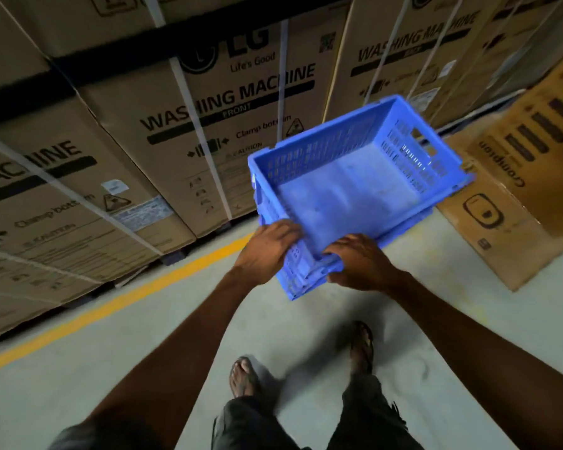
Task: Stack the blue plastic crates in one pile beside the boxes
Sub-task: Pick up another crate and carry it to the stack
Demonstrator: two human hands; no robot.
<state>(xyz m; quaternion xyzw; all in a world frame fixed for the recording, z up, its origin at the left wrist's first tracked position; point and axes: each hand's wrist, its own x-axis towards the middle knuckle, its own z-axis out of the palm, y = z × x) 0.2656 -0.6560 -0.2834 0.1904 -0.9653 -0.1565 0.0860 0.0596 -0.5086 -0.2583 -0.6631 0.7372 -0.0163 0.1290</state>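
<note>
A blue plastic crate (348, 186) with slotted walls hangs tilted above the floor, its open top facing me and its inside bare. My left hand (267, 251) grips its near rim at the left corner, fingers curled over the edge. At the near right corner my right hand (359, 263) holds the same rim, fingers hooked into the crate. The crate is in front of the washing machine boxes (189, 134). No other blue crate is in view.
Tall cardboard washing machine boxes line the left and back. Brown cardboard boxes (514, 203) stand at the right. A yellow floor line (111, 306) runs along the grey concrete floor (306, 313). My sandalled feet (244, 378) are below the crate.
</note>
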